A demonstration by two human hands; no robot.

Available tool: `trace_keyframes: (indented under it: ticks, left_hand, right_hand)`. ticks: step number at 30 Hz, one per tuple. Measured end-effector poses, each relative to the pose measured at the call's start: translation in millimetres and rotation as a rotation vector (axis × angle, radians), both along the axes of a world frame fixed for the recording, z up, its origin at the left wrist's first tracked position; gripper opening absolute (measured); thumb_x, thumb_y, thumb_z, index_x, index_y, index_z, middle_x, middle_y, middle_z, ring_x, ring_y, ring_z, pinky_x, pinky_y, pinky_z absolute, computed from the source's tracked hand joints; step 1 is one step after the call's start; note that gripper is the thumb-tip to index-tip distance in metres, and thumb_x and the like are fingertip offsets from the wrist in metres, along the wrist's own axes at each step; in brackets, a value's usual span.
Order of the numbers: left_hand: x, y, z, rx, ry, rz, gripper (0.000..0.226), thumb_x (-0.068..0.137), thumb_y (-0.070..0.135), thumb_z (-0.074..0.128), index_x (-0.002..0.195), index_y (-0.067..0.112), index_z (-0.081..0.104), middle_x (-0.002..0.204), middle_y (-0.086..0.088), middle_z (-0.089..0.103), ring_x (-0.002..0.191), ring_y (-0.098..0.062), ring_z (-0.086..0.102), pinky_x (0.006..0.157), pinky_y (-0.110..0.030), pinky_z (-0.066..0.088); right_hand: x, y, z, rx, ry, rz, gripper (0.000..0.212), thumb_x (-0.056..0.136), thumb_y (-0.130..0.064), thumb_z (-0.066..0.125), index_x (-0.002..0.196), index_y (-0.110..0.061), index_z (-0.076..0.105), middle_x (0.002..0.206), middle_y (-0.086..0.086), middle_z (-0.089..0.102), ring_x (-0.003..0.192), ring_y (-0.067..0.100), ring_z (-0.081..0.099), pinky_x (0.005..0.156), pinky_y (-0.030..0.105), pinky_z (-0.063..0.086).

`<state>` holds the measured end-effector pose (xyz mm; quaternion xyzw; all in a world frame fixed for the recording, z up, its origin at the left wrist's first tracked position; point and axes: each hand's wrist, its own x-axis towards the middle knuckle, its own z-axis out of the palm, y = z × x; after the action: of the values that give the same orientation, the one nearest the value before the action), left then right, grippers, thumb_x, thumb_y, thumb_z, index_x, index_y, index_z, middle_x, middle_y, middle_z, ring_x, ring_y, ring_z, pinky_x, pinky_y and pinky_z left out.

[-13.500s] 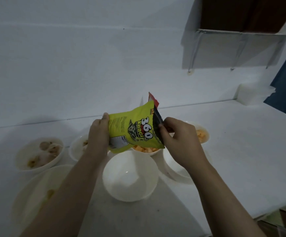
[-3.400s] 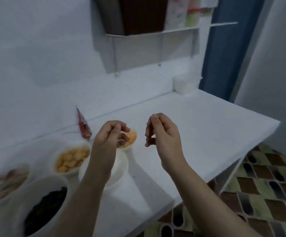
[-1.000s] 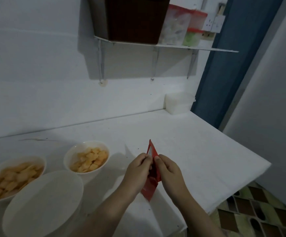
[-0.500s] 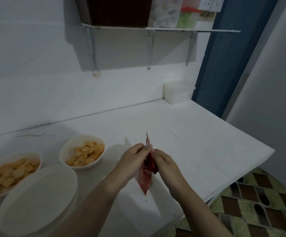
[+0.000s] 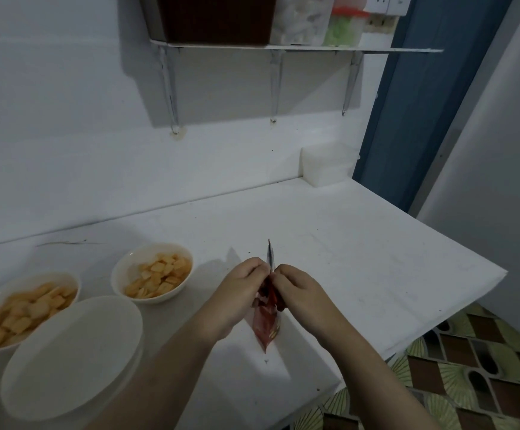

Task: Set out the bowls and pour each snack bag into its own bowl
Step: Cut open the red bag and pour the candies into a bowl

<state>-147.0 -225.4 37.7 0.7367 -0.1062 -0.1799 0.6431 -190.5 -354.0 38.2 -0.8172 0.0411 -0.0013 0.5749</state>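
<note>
Both your left hand (image 5: 242, 285) and right hand (image 5: 299, 288) pinch the top of the red snack bag (image 5: 266, 325) at lower centre, apparently unopened. At lower left, two bowls (image 5: 153, 271) hold snacks; the empty bowl (image 5: 72, 356) likely awaits this bag.

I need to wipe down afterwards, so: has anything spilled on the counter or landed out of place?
Nothing stands out. The cracker pieces sit inside their two bowls, the big white bowl holds nothing visible, and both hands pinch the red snack bag above the counter. Only tiny dark specks show.
</note>
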Motion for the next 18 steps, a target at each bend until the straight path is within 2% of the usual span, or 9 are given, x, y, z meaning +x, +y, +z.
trace_keyframes:
  ticks: [2, 4, 7, 10, 13, 16, 18]
  left_hand:
    - [-0.8, 0.2, 1.5, -0.016, 0.0, 0.017, 0.024, 0.1, 0.016, 0.043, 0.08, 0.009, 0.055, 0.065, 0.001, 0.05, 0.057, -0.007, 0.052, 0.059, -0.023, 0.044]
    - [-2.1, 0.4, 3.0, -0.011, -0.011, 0.028, 0.024, 0.1, 0.015, 0.043, 0.08, 0.006, 0.054, 0.065, -0.002, 0.05, 0.054, -0.006, 0.053, 0.054, -0.019, 0.045]
    - [-2.3, 1.1, 6.2, 0.089, -0.059, 0.024, 0.027, 0.098, 0.019, 0.047, 0.083, 0.0, 0.059, 0.064, 0.001, 0.056, 0.057, -0.007, 0.056, 0.06, -0.023, 0.05]
    - [-1.0, 4.0, 10.9, 0.203, -0.107, -0.008, 0.027, 0.094, 0.018, 0.049, 0.083, -0.004, 0.062, 0.058, 0.006, 0.057, 0.056, -0.007, 0.058, 0.063, -0.026, 0.053]
    - [0.1, 6.0, 13.6, 0.192, -0.085, -0.036, 0.025, 0.095, 0.014, 0.047, 0.079, 0.002, 0.063, 0.065, -0.001, 0.059, 0.062, -0.011, 0.06, 0.063, -0.024, 0.053]
    - [-1.3, 5.8, 10.5, 0.155, -0.081, -0.042, 0.028, 0.095, 0.011, 0.046, 0.07, 0.01, 0.059, 0.067, -0.003, 0.059, 0.063, -0.01, 0.06, 0.062, -0.021, 0.051]
    - [-1.7, 5.3, 6.8, 0.162, -0.113, -0.02, 0.031, 0.095, 0.01, 0.046, 0.066, 0.013, 0.056, 0.063, 0.001, 0.056, 0.06, -0.009, 0.056, 0.063, -0.023, 0.051]
  right_hand:
    - [0.3, -3.9, 6.6, -0.054, 0.029, 0.061, 0.025, 0.092, -0.026, 0.05, 0.076, -0.008, 0.056, 0.071, -0.003, 0.061, 0.066, 0.01, 0.054, 0.07, 0.03, 0.047]
    - [-0.4, -7.5, 13.7, -0.094, 0.066, 0.11, 0.023, 0.089, -0.024, 0.053, 0.071, -0.011, 0.057, 0.071, -0.001, 0.066, 0.065, 0.008, 0.057, 0.07, 0.028, 0.048]
    - [0.6, -11.1, 16.2, -0.131, 0.037, 0.113, 0.023, 0.086, -0.02, 0.055, 0.066, -0.01, 0.056, 0.069, 0.005, 0.063, 0.066, 0.011, 0.054, 0.069, 0.03, 0.045]
    - [0.3, -9.1, 13.4, -0.093, 0.008, 0.086, 0.021, 0.084, -0.017, 0.055, 0.064, -0.013, 0.058, 0.075, 0.011, 0.067, 0.068, 0.013, 0.057, 0.07, 0.034, 0.049]
    - [-1.4, -6.6, 11.3, -0.047, 0.001, 0.081, 0.017, 0.084, -0.015, 0.055, 0.07, -0.006, 0.057, 0.073, 0.007, 0.064, 0.066, 0.014, 0.057, 0.069, 0.038, 0.051]
    - [-1.4, -5.5, 9.7, -0.03, 0.015, 0.032, 0.024, 0.076, -0.023, 0.056, 0.072, 0.0, 0.053, 0.072, 0.017, 0.059, 0.067, 0.018, 0.057, 0.07, 0.046, 0.054]
    - [0.4, -5.2, 8.0, -0.019, 0.017, -0.012, 0.024, 0.075, -0.02, 0.058, 0.068, 0.001, 0.05, 0.066, 0.013, 0.056, 0.064, 0.02, 0.054, 0.065, 0.042, 0.05]
